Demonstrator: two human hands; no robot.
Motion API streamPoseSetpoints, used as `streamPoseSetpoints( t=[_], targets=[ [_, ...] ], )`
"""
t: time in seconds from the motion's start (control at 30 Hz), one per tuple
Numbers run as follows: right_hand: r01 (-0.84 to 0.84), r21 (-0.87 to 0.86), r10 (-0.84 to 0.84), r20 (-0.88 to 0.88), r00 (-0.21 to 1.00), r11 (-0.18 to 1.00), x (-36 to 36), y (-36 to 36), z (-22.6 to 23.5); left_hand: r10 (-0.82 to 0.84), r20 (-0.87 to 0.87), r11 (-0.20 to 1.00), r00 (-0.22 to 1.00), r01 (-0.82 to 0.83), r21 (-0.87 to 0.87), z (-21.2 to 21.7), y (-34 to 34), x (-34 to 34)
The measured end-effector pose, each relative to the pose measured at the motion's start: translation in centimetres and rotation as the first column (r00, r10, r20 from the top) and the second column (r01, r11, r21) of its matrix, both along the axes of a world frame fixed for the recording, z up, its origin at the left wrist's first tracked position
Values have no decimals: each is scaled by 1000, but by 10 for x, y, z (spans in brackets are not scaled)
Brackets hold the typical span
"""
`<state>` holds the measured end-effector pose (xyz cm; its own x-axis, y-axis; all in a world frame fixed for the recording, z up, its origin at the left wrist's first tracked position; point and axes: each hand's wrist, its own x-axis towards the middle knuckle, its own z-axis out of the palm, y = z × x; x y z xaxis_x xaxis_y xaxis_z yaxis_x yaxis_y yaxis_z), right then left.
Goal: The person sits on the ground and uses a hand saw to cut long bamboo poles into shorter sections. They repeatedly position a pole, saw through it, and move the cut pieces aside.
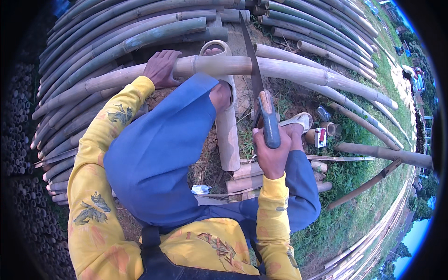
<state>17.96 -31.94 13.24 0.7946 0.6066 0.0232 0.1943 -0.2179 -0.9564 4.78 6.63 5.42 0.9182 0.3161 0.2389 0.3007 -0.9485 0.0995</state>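
Note:
A long pale bamboo pole (298, 71) lies crosswise in front of me. My left hand (162, 68) grips it left of the middle, fingers over the top and thumb on the near side. My right hand (272, 151) is closed around the handle of a handsaw (270, 125). The long dark blade points away from me and crosses the pole at its middle; I cannot tell how deep any cut is. A shorter, thick bamboo piece (227, 140) runs toward me beneath the pole. My left knee, in blue trousers, is bent up against the pole, with the foot just beyond.
Stacks of bamboo poles (140, 39) fill the far left, and more poles (322, 37) lie far right. Cut bamboo ends (28, 210) are piled at the left edge. Near my right foot are short bamboo pieces (247, 175) and a small red-and-white box (320, 137). Grass spreads rightward.

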Motion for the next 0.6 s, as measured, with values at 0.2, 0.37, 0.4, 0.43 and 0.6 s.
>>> streamPoseSetpoints(
  t=[0.2,0.37,0.4,0.43,0.6],
  targets=[
    [-29,5,29,13,999,1000,-16,-14,-25,136,-178,990,974,-138,2,-6,-2,8],
    [60,-135,-46,99,994,989,-99,-117,17,87,-174,995,981,-95,-38,-7,10,8],
    [46,-185,-18,149,989,982,-109,-129,26,80,-173,995,982,-90,-46,-3,12,8],
    [49,-168,-25,145,989,985,-105,-128,29,68,-177,995,982,-80,-60,-2,7,7],
    [7,-53,-7,-13,1000,999,-4,-21,3,19,-164,993,986,-37,-110,2,10,23]
  ],
)
